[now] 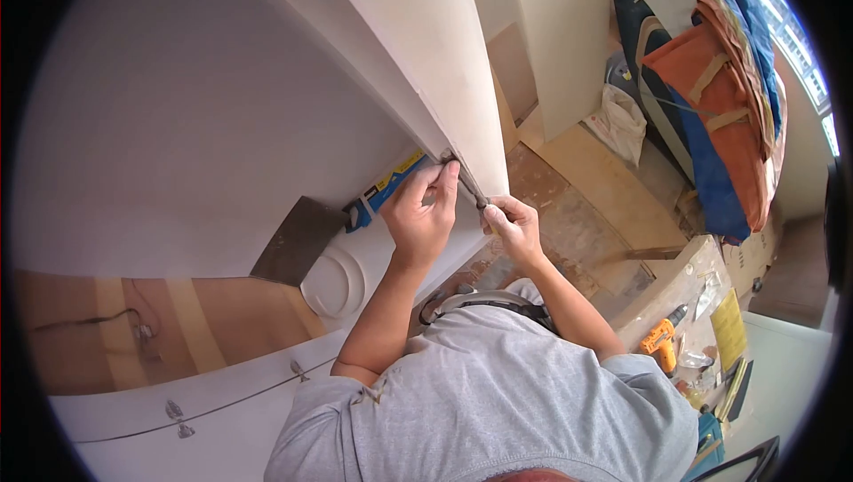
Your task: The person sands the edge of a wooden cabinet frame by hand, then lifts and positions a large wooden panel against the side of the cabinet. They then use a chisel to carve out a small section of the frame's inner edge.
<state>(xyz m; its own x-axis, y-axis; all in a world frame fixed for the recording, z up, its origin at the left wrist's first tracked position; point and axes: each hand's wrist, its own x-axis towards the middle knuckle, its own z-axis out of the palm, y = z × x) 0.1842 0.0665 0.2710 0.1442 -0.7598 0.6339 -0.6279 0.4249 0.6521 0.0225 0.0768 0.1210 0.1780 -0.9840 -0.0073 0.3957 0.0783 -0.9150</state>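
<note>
My left hand (422,215) is raised to the edge of a tall white panel (435,38). Its thumb and index finger pinch together at a small fitting there, too small to make out. My right hand (515,229) is closed around a screwdriver (481,199), whose thin dark shaft slants up along the panel edge towards my left fingertips. Most of the handle is hidden in my fist. Just behind my left hand lies a blue and yellow tool or package (386,189), partly covered by my fingers.
A dark square plate (300,240) and a white round moulding (333,282) are left of my forearm. On the cluttered bench (635,304) at right lies an orange drill (660,340). Orange and blue bags (715,82) hang at upper right; a white sack (619,122) sits below.
</note>
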